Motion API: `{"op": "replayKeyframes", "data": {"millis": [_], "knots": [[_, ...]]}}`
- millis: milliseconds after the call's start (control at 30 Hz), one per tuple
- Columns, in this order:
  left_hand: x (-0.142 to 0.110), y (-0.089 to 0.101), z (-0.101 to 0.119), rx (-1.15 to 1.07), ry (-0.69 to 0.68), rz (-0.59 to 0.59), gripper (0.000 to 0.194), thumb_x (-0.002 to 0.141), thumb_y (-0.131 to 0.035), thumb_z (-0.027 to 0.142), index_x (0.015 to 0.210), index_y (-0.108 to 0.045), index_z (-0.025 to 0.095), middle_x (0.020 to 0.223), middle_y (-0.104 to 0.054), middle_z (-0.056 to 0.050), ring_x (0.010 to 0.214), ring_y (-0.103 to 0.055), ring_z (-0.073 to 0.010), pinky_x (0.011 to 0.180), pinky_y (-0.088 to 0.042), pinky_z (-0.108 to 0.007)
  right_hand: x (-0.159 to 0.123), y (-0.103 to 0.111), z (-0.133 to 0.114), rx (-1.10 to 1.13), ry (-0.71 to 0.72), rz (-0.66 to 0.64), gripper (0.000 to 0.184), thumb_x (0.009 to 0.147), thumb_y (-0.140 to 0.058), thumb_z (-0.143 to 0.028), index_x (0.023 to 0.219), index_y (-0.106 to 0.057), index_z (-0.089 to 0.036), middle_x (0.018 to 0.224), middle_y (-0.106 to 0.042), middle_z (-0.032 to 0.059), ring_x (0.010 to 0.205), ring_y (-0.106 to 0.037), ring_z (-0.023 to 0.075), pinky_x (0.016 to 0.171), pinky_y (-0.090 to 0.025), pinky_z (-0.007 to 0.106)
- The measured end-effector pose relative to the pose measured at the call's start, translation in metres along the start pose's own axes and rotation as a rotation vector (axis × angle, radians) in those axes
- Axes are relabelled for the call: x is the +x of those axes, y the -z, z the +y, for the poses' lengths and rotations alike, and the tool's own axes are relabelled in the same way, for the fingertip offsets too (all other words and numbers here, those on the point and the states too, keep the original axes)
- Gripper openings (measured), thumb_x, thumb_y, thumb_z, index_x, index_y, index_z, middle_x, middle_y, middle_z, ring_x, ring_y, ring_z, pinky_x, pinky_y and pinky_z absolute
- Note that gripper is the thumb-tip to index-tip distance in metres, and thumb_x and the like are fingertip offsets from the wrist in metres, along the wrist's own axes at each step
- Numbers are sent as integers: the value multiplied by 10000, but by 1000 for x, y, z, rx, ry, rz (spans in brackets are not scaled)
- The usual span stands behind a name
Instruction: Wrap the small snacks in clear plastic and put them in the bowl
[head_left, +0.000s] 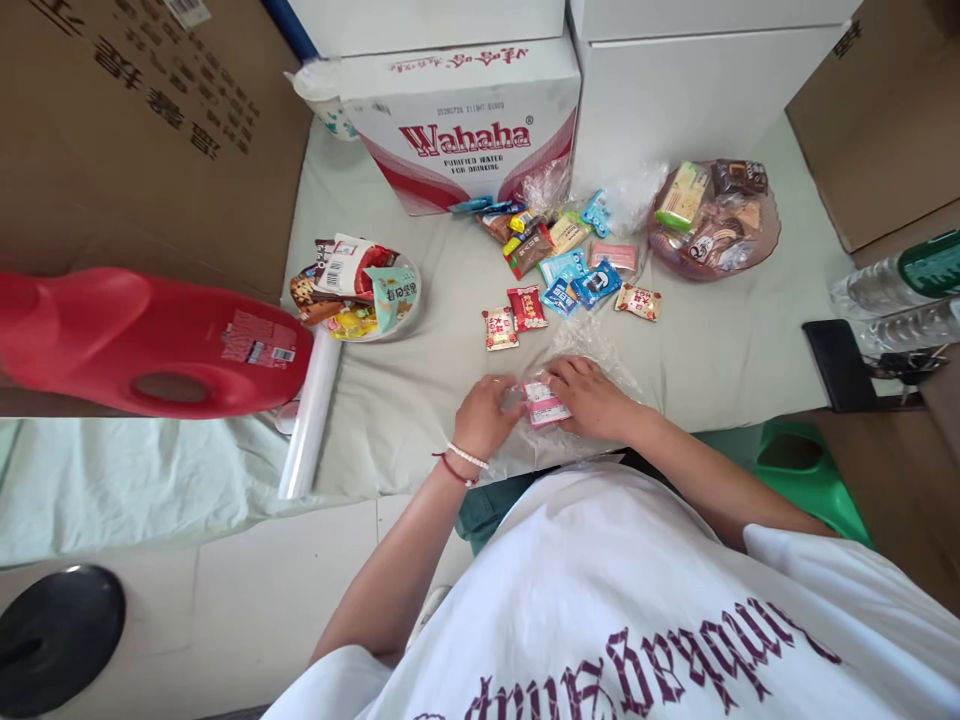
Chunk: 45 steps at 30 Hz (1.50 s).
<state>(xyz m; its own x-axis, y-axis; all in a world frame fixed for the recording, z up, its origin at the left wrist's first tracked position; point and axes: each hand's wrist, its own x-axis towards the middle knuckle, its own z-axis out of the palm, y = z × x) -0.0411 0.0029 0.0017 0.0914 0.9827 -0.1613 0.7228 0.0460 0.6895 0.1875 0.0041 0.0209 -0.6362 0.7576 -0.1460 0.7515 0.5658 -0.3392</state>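
Note:
At the table's front edge, a small pink-and-white snack packet (547, 408) lies on a sheet of clear plastic wrap (600, 350). My right hand (589, 395) rests over the packet's right side, fingers curled onto it. At its left edge, my left hand (487, 415) has thumb and fingers closed on the clear wrap. Just beyond the hands are a cream-and-red sweet (500, 329), a red sweet (528, 308) and another cream one (638, 302). Blue packets (598, 284) and a pile of mixed snacks (528, 250) lie farther back.
A white bowl of snacks (409, 300) stands left and a pink translucent bowl (664, 255) right. Behind is a Wahaha carton (465, 130). A red jug (187, 340) and a film roll (309, 430) are left; bottles (892, 285) and a black phone (829, 365) are right.

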Motion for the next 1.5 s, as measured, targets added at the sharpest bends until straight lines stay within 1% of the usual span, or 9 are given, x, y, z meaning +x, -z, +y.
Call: {"op": "replayKeyframes", "data": {"millis": [167, 267, 333, 467, 667, 900, 1067, 1200, 1500], "knots": [[26, 25, -27, -53, 155, 96, 199, 883, -578, 343, 838, -703, 194, 666, -680, -6, 638, -636, -175, 667, -507, -293, -4, 1, 0, 2, -6, -1, 691, 814, -767, -272, 1446, -519, -143, 1367, -549, 172, 1284, -431, 349, 1104, -329, 482], [20, 38, -26, -33, 226, 321, 223, 903, -531, 327, 956, -682, 172, 798, -706, -39, 708, -646, -175, 697, -513, -297, -4, 2, -1, -6, -10, -11, 715, 802, -788, -277, 1448, -515, -140, 1372, -548, 175, 1300, -422, 355, 1126, -298, 495], [5, 40, -10, -21, 99, 476, 250, 939, -502, 328, 1038, -676, 179, 952, -719, -75, 832, -669, -185, 791, -530, -321, -4, 4, -3, -12, -12, -20, 725, 801, -800, -289, 1449, -511, -140, 1375, -549, 177, 1305, -418, 357, 1140, -279, 501], [-20, 26, 29, 75, -410, 141, 320, 1026, -443, 399, 1073, -706, 224, 1085, -729, -93, 1018, -688, -200, 903, -525, -329, -2, 9, -6, -16, -10, -31, 682, 816, -794, -283, 1424, -526, -132, 1358, -560, 181, 1299, -433, 353, 1121, -304, 492], [-16, 11, 7, 474, -82, -164, 346, 1017, -458, 426, 866, -694, 223, 901, -685, -81, 767, -670, -216, 676, -490, -317, -7, 9, -2, 2, -24, -28, 656, 887, -748, -330, 1471, -501, -163, 1399, -571, 177, 1298, -456, 350, 1091, -337, 493], [-52, 13, -31, 524, -164, -38, 541, 1002, -494, 493, 1491, -535, 265, 1533, -524, -149, 1191, -637, -297, 880, -540, -391, -19, 5, 10, 24, -27, -28, 691, 885, -755, -319, 1507, -483, -190, 1466, -556, 168, 1344, -432, 354, 1127, -292, 512], [-68, -2, -36, 561, -172, 110, 560, 1023, -465, 489, 1549, -491, 298, 1640, -447, -124, 1477, -414, -393, 1210, -240, -646, -19, 8, 11, -10, -11, -28, 678, 892, -725, -316, 1504, -482, -153, 1453, -571, 176, 1322, -444, 360, 1145, -277, 531], [-71, -6, -40, 512, -216, 78, 664, 1009, -486, 544, 1615, -366, 299, 1698, -328, -134, 1579, -282, -358, 1236, 60, -719, -30, 11, 24, -31, -27, -12, 676, 888, -705, -318, 1502, -482, -144, 1426, -579, 188, 1300, -458, 368, 1132, -309, 533], [-70, -2, -42, 457, -204, 21, 756, 961, -559, 597, 1622, -351, 294, 1703, -296, -158, 1586, -266, -378, 1220, 55, -759, -39, 56, 51, 58, -102, 74, 761, 884, -683, -393, 1561, -398, -191, 1402, -546, 187, 1244, -518, 369, 1040, -452, 502]]}}
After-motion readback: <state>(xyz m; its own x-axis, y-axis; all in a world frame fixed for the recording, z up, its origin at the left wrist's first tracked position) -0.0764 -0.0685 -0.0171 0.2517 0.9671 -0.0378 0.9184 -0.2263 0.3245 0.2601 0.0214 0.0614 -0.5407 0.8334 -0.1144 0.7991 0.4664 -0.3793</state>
